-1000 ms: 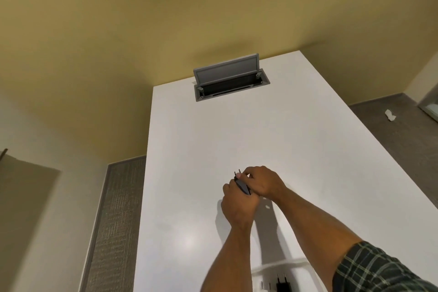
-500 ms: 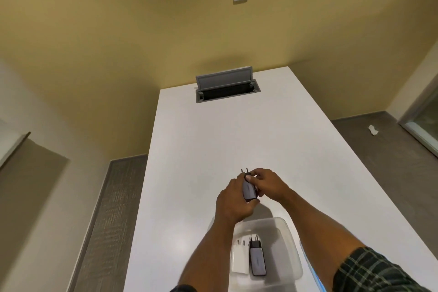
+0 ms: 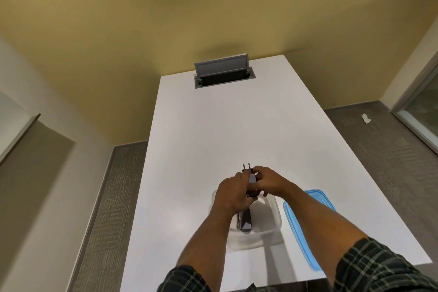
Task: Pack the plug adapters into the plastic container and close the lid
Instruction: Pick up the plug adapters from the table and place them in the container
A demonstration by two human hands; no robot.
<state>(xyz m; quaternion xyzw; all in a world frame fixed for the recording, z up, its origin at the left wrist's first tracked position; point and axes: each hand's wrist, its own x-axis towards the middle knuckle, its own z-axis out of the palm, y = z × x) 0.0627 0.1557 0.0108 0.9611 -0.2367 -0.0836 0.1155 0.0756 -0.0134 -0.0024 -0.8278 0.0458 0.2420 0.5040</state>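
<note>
Plug adapter (image 3: 251, 179), pins pointing away, is pinched between the fingers of the left hand (image 3: 233, 193) and right hand (image 3: 267, 181) above the clear container (image 3: 275, 216). Its prongs could snag the rim, or it may land on the adapter already inside (image 3: 245, 220), blocking the blue lid (image 3: 296, 223).

On the tabletop (image 3: 213, 125), the container (image 3: 272, 223) sits near the front edge with an adapter (image 3: 244, 220) lying in it, the lid (image 3: 305, 239) just to its right, and both hands (image 3: 233, 194) (image 3: 267, 181) above its far rim (another adapter (image 3: 251, 179) between them).
</note>
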